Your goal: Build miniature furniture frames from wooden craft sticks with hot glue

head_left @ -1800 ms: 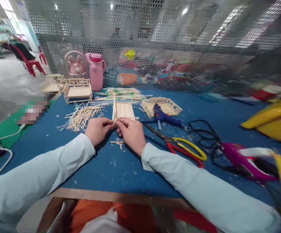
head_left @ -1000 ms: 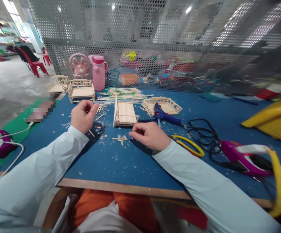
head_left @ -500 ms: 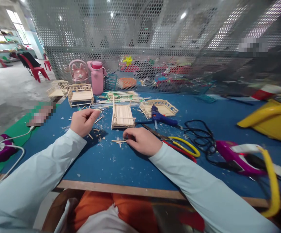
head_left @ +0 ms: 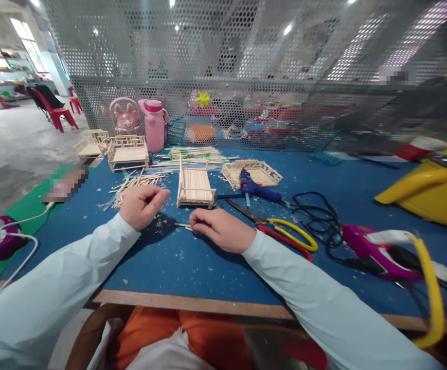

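My left hand [head_left: 143,206] is curled above the table, thumb against the bent fingers; anything in its pinch is too small to make out. My right hand [head_left: 223,228] has its fingertips closed on a short thin wooden stick [head_left: 181,225], which pokes out to the left. Just beyond my hands stands a small bed-like piece of furniture [head_left: 195,186] built of pale sticks. Left of it, behind my left hand, lies a pile of cut sticks [head_left: 146,179]. Scissors [head_left: 290,234] with red and yellow handles lie beside my right wrist.
A blue glue gun [head_left: 260,189] rests against a stick-built tray [head_left: 231,172]; its black cord coils rightward. More stick furniture [head_left: 128,153], a pink bottle [head_left: 154,128] and long sticks [head_left: 192,154] stand behind. At right are a purple power strip [head_left: 365,252] and yellow container [head_left: 427,190].
My left hand has moved right and slightly nearer, uncovering the pile of cut sticks. My right hand has shifted slightly left over the short sticks, and its fingertips have closed on one.
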`<move>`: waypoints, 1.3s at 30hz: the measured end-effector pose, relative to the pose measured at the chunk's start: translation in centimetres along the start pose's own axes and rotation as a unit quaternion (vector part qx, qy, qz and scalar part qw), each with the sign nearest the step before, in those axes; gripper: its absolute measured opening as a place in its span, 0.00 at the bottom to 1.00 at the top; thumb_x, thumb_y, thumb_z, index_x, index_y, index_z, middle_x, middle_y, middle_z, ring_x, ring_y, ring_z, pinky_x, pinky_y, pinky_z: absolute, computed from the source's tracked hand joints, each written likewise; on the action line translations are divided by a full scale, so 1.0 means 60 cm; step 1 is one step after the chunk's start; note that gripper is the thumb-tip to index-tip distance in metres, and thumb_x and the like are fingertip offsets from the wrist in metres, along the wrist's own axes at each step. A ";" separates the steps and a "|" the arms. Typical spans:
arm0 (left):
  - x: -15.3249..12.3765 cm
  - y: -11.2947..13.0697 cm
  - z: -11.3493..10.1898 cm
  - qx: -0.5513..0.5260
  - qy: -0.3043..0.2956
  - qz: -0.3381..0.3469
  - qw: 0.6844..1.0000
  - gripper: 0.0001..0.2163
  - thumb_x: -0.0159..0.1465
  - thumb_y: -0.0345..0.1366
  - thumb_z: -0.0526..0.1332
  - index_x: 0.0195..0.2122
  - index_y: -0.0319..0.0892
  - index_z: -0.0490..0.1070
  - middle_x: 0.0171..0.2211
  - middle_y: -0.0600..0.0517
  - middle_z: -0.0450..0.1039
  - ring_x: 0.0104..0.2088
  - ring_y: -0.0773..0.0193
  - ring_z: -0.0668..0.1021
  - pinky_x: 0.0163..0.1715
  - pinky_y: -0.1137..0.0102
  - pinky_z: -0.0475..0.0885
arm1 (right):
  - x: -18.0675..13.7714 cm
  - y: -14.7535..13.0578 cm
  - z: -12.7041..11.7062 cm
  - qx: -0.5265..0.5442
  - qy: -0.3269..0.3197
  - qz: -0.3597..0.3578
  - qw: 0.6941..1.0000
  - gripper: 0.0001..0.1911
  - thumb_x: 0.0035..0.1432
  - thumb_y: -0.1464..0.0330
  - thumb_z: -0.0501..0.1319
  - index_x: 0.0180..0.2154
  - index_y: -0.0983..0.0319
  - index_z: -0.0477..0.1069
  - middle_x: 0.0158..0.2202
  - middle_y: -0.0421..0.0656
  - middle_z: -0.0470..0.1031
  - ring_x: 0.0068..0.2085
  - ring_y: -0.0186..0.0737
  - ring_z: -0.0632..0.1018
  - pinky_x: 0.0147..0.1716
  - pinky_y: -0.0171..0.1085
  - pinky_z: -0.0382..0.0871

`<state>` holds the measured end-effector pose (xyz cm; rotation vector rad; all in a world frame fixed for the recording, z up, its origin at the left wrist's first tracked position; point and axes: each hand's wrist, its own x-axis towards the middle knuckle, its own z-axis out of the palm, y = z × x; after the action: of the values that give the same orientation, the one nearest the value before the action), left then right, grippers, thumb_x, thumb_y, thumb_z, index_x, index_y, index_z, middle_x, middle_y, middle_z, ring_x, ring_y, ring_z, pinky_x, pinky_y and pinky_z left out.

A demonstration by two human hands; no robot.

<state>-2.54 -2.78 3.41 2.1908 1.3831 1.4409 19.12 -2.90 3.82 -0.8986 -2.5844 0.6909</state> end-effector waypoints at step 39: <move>-0.045 0.102 0.079 -0.481 -0.237 -0.383 0.752 0.17 0.45 0.44 0.69 0.30 0.37 0.71 0.20 0.55 0.71 0.13 0.78 0.62 0.09 0.80 0.50 | -0.188 0.067 -0.082 -0.202 0.060 0.326 0.922 0.29 0.45 0.73 0.56 0.52 0.64 0.67 0.43 0.49 0.77 0.42 0.44 0.78 0.40 0.38 0.71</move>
<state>4.62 -6.69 2.81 0.9903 0.8355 0.8389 31.76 -5.78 4.24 -1.9124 -2.3334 0.2223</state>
